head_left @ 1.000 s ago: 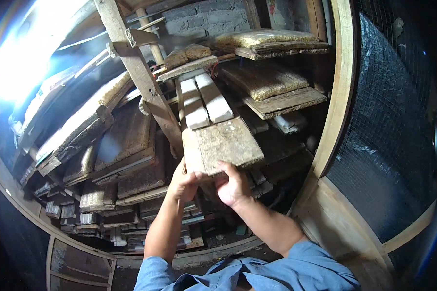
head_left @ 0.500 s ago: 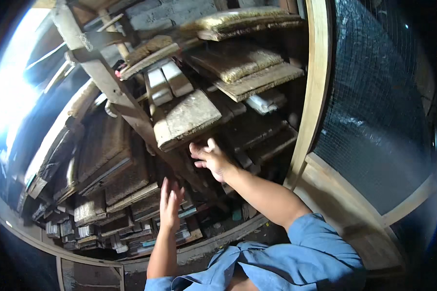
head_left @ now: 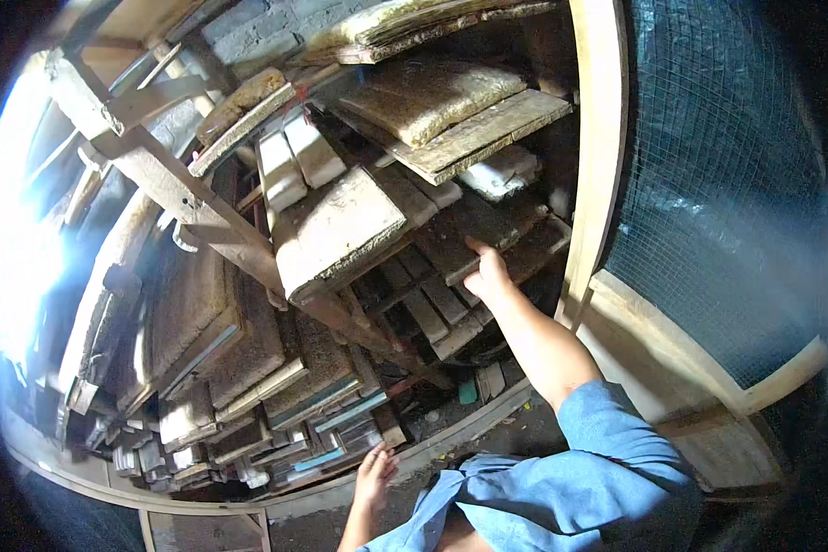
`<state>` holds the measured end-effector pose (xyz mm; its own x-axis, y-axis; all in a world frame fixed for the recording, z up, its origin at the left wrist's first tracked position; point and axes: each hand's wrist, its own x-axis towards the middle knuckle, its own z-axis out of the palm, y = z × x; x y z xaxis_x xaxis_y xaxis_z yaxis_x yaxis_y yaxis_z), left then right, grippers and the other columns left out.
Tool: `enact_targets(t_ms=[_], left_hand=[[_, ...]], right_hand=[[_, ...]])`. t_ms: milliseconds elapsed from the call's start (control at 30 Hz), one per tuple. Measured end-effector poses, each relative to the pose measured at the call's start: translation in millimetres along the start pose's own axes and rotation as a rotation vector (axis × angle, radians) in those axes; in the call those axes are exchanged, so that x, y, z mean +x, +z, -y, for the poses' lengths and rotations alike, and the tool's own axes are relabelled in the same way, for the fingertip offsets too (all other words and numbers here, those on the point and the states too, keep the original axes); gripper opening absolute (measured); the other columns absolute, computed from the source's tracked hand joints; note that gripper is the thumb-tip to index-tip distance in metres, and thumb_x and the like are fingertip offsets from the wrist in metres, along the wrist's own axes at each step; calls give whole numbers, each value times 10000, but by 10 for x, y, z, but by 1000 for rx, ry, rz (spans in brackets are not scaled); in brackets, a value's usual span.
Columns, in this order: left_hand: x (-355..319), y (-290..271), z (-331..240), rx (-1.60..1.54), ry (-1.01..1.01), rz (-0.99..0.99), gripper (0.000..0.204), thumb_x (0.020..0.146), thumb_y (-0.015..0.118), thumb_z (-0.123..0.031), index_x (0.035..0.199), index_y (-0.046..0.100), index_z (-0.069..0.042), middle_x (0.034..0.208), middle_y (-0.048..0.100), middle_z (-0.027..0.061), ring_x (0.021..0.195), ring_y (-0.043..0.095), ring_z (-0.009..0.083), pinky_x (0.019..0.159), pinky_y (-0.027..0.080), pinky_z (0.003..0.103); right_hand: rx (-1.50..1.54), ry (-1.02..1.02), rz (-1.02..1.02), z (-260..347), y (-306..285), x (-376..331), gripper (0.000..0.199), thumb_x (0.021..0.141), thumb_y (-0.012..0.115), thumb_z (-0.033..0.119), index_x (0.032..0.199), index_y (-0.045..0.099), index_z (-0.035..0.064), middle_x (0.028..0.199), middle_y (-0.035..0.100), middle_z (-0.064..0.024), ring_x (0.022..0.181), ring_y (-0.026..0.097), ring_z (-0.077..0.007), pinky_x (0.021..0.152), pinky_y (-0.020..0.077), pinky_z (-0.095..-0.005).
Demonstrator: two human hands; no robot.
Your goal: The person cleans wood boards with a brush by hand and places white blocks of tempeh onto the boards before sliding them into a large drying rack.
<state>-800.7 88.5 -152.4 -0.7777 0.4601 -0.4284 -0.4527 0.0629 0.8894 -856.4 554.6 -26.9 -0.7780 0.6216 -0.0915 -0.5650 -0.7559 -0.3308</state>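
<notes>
In the head view, the dark slab (head_left: 451,230) sits toward the right side of the wooden rack (head_left: 189,198), below a white-topped bundle (head_left: 501,173). It is flat and brownish-black, rough on top, its front edge in shadow. The right hand (head_left: 489,273) is at that edge, thumb over the top and the other fingers tucked low; I can't tell from here how firmly they grip. The left hand (head_left: 374,465) is down near the rack's lower front, fingers loosely bent, with nothing in them.

Half a second ago the right hand was spread in the air by the pale-topped board (head_left: 345,225), and the left was higher, in front of the lower boards. Now that pale-topped board rests untouched at the rack's middle, two white blocks (head_left: 317,152) behind it.
</notes>
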Motion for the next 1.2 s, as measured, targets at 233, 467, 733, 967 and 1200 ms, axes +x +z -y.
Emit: enact_targets(t_ms=[233, 467, 733, 967, 1200], left_hand=[[44, 164, 6, 21, -37, 76, 545, 982, 580, -290, 1443, 399, -63, 1321, 562, 103, 1114, 612, 214, 952, 481, 368], [161, 200, -59, 72, -45, 158, 550, 973, 592, -302, 1438, 412, -68, 1337, 554, 102, 1150, 593, 206, 980, 464, 365], [405, 384, -424, -38, -47, 338, 599, 975, 570, -369, 1451, 384, -57, 1355, 536, 117, 1170, 568, 215, 976, 458, 384], [906, 853, -1023, -175, 26, 645, 812, 944, 367, -670, 1518, 262, -105, 1494, 384, 137, 1332, 423, 291, 1100, 327, 439], [1249, 1518, -1576, -502, 26, 1022, 959, 867, 363, -779, 1461, 288, -30, 1317, 546, 142, 1099, 598, 251, 957, 480, 386]], right_hand=[[-443, 110, 99, 40, -523, -33, 203, 781, 712, 140, 905, 574, 58, 745, 575, -54, 517, 528, -195, 473, 439, -296], [-91, 1, -86, -232, -436, -798, 176, 775, 689, 112, 928, 616, 67, 851, 608, -77, 790, 602, -244, 796, 496, -393], [-19, -14, -78, -320, -748, -1554, 474, 741, 616, 28, 1211, 567, 69, 1186, 614, -105, 1130, 574, -313, 997, 449, -516], [-56, -74, -109, -398, -938, -2227, 582, 714, 610, 28, 1287, 523, 80, 1220, 602, -114, 1142, 564, -336, 1009, 432, -535], [-46, -109, -77, -455, -1107, -2954, 645, 679, 608, 32, 1315, 506, 58, 1264, 589, -123, 1188, 547, -335, 1056, 406, -511]])
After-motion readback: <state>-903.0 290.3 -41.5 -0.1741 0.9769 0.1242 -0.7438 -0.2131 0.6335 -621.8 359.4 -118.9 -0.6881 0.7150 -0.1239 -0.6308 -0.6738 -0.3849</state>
